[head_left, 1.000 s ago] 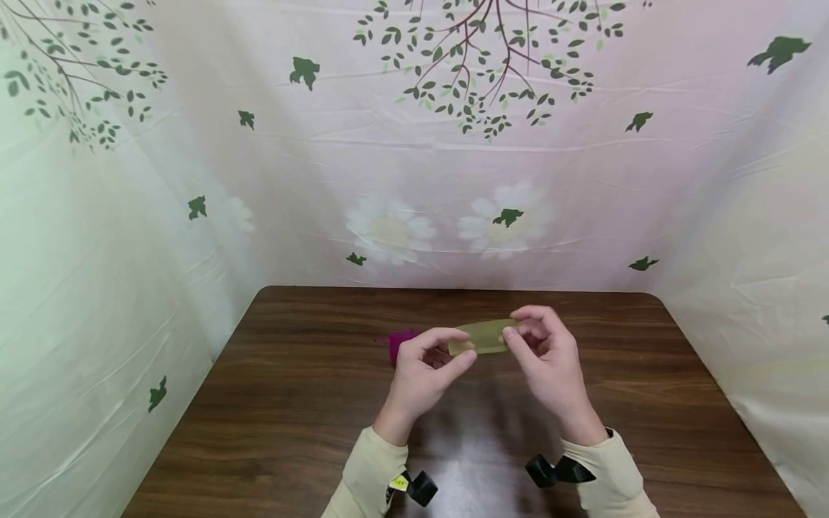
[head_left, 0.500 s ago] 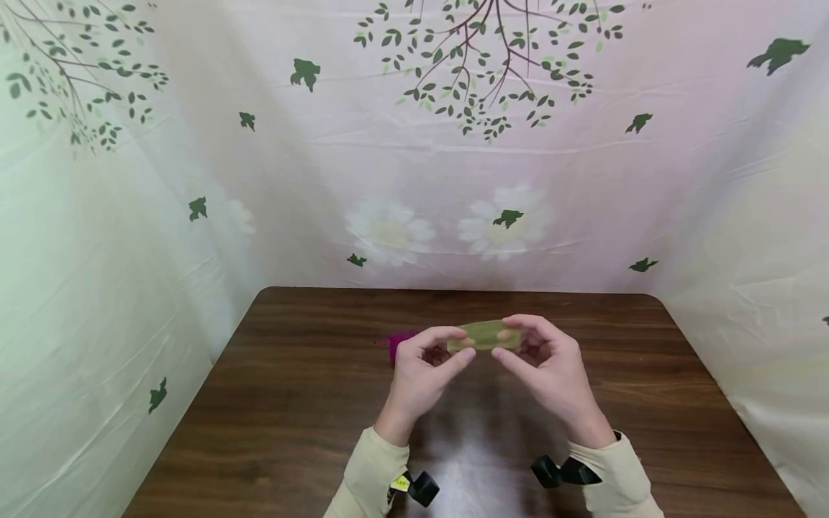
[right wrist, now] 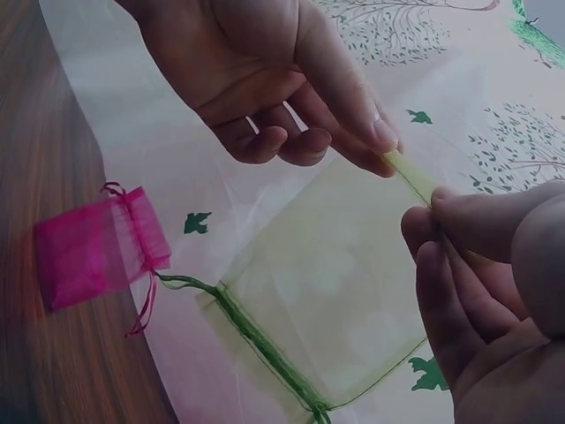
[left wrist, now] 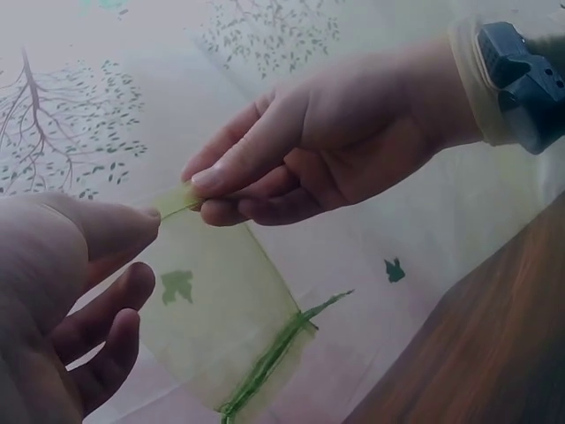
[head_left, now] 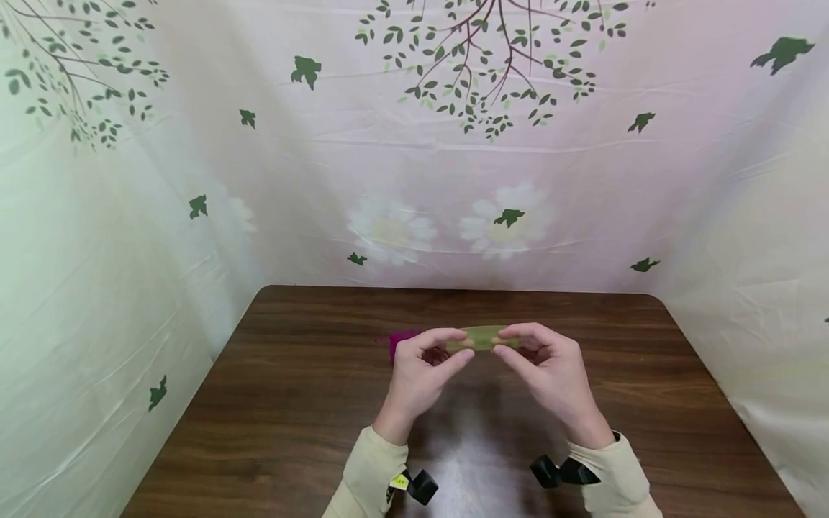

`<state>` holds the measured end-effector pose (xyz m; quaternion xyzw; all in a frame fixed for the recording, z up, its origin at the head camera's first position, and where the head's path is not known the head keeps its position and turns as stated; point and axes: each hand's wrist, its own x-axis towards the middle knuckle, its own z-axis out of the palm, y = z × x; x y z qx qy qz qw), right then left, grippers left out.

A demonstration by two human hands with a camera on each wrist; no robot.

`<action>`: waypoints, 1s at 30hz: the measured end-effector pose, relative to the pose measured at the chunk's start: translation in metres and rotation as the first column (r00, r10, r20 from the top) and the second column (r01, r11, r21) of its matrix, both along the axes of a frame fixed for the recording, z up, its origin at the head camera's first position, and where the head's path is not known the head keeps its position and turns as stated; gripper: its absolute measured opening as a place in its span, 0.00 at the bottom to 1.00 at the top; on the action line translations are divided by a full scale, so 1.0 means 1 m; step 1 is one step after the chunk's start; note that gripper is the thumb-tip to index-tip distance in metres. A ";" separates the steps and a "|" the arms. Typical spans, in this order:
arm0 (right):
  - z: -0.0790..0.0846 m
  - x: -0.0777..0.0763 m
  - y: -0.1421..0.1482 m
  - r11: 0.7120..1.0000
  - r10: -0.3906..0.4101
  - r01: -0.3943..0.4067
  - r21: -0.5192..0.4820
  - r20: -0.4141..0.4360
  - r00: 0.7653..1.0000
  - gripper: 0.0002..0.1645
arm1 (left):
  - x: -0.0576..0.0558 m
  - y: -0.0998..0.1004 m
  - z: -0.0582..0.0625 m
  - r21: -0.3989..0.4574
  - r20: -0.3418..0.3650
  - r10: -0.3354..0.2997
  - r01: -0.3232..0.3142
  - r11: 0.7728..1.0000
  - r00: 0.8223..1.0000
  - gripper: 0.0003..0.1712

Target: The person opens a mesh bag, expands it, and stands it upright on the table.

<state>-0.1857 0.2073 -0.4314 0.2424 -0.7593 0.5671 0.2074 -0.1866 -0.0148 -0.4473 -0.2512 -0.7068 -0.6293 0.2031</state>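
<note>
A sheer pale-green organza drawstring bag is held in the air by both hands. My left hand pinches its near edge on the left between thumb and fingers; my right hand pinches the same edge on the right. In the right wrist view, the bag's body hangs from the pinched edge, with a dark green drawstring across its lower part. The left wrist view also shows the green cord and both thumbs close together on the edge.
A magenta organza drawstring bag lies on the brown wooden table, partly behind my left hand in the head view. A pale curtain printed with leaves and birds stands behind the table and along both sides.
My right hand has shifted its hold: its thumb moved off the bag's face to the near edge, and its fingers came closer to my left hand. The green bag now looks narrower.
</note>
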 end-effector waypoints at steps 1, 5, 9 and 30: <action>0.000 0.000 0.000 1.000 -0.013 0.013 0.010 -0.005 1.000 0.16 | 0.000 0.000 0.000 -0.002 -0.009 0.001 -0.001 1.000 1.000 0.15; 0.000 0.001 0.000 0.998 -0.047 0.048 0.041 -0.029 0.999 0.13 | -0.002 0.002 -0.001 0.014 -0.057 0.009 -0.008 1.000 0.998 0.11; 0.000 0.000 -0.001 0.995 -0.067 0.072 0.072 -0.068 0.995 0.11 | -0.003 0.005 -0.001 0.030 -0.106 0.027 -0.024 0.999 0.994 0.07; 0.007 -0.002 0.009 0.993 -0.042 0.053 0.105 -0.101 0.994 0.15 | -0.003 -0.001 0.007 0.028 0.136 -0.140 0.138 0.990 0.981 0.09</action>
